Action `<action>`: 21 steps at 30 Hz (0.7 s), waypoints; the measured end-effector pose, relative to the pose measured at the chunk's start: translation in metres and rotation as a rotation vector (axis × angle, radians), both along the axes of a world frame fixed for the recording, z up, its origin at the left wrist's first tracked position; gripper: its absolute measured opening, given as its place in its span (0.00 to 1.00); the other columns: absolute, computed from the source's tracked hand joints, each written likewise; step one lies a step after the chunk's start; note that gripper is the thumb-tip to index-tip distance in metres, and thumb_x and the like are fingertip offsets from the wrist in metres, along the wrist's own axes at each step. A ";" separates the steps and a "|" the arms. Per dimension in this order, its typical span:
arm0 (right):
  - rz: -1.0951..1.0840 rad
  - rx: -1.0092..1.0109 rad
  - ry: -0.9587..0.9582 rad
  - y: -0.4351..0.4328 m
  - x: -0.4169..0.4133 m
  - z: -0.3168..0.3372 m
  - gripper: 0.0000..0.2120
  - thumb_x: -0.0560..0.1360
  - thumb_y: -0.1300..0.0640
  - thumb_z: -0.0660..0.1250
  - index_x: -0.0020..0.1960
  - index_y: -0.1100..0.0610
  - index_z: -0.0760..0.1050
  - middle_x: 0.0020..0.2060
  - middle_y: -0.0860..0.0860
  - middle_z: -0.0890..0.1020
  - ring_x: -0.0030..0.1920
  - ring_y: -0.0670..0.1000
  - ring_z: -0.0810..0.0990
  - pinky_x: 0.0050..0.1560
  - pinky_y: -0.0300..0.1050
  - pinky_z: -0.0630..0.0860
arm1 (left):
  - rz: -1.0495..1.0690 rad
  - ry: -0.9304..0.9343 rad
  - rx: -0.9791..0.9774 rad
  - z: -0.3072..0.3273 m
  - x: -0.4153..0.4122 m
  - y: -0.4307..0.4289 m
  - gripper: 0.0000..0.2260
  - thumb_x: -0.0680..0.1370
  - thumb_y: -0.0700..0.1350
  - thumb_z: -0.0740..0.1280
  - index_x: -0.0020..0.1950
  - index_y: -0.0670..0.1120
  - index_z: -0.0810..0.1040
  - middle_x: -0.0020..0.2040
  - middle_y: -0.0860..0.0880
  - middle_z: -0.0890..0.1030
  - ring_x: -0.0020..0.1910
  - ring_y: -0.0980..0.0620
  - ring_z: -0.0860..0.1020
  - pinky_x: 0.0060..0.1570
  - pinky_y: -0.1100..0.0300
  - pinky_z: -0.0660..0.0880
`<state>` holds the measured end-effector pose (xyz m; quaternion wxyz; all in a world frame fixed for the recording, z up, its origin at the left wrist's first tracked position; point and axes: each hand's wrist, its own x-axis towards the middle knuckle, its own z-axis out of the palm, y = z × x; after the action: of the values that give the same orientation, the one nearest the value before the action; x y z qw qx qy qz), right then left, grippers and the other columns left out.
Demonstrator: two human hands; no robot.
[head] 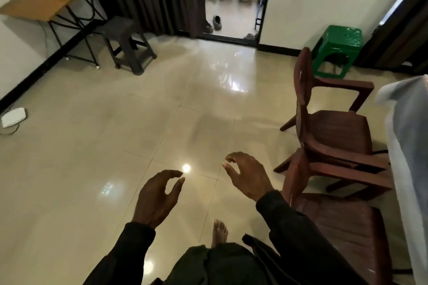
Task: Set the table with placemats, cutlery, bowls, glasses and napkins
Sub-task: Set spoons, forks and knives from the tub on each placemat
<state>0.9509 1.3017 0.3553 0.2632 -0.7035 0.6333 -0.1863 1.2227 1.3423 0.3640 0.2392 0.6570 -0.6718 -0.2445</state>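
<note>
Glossy cream floor tiles (115,146) fill a room seen from above. A left hand (157,196) and a right hand (247,176) hover over them, fingers loosely curved and apart, holding nothing. Just right of the right fingers stand two brown plastic chairs (335,136). Past those, at the frame's right edge, is a pale cloth-covered table edge (407,146). Far ahead of the fingers are one green stool (338,41), one dark stool (125,37), one wooden side table (39,0) and one open doorway (234,14). One bare foot (218,231) shows below the hands.
</note>
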 end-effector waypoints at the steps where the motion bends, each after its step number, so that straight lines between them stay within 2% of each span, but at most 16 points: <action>1: -0.021 0.007 0.008 -0.014 -0.004 -0.001 0.15 0.82 0.44 0.62 0.63 0.51 0.77 0.57 0.45 0.81 0.58 0.47 0.78 0.59 0.46 0.75 | -0.029 -0.007 0.007 -0.001 -0.005 -0.022 0.07 0.79 0.52 0.72 0.57 0.54 0.83 0.54 0.61 0.83 0.54 0.59 0.80 0.55 0.62 0.74; 5: -0.107 -0.002 0.015 -0.057 -0.022 -0.003 0.15 0.83 0.44 0.61 0.63 0.51 0.77 0.57 0.45 0.81 0.58 0.46 0.78 0.59 0.45 0.76 | -0.158 0.015 0.018 -0.002 -0.027 -0.105 0.12 0.79 0.58 0.68 0.57 0.55 0.83 0.54 0.61 0.83 0.55 0.60 0.80 0.56 0.60 0.76; 10: -0.219 0.019 0.047 -0.117 -0.049 -0.012 0.15 0.82 0.45 0.62 0.64 0.51 0.77 0.59 0.46 0.82 0.59 0.46 0.78 0.60 0.47 0.77 | -0.310 0.019 0.041 -0.015 -0.059 -0.211 0.10 0.80 0.58 0.69 0.58 0.56 0.82 0.56 0.61 0.83 0.53 0.58 0.81 0.48 0.59 0.76; 14: -0.292 0.009 0.079 -0.178 -0.066 -0.015 0.16 0.82 0.44 0.63 0.64 0.52 0.77 0.58 0.47 0.82 0.58 0.46 0.79 0.60 0.46 0.77 | -0.424 -0.011 -0.003 -0.024 -0.084 -0.299 0.12 0.80 0.57 0.67 0.58 0.54 0.82 0.56 0.59 0.84 0.55 0.56 0.81 0.54 0.57 0.77; 17: -0.379 0.013 0.085 -0.230 -0.076 -0.009 0.16 0.82 0.44 0.64 0.64 0.52 0.77 0.58 0.47 0.82 0.58 0.46 0.79 0.60 0.46 0.77 | -0.534 -0.035 -0.027 -0.022 -0.100 -0.368 0.13 0.81 0.57 0.67 0.58 0.51 0.83 0.56 0.56 0.85 0.54 0.54 0.82 0.52 0.60 0.76; 21: -0.473 -0.008 0.081 -0.301 -0.087 0.002 0.16 0.81 0.44 0.65 0.63 0.52 0.78 0.56 0.47 0.83 0.56 0.45 0.79 0.58 0.46 0.78 | -0.624 -0.035 -0.036 -0.015 -0.119 -0.464 0.10 0.81 0.56 0.68 0.59 0.54 0.81 0.57 0.58 0.84 0.55 0.54 0.82 0.54 0.57 0.78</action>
<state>0.8638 1.0006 0.3574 0.1839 -0.5434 0.7899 -0.2169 1.1042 0.8781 0.3492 0.1524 0.4190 -0.8493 -0.2827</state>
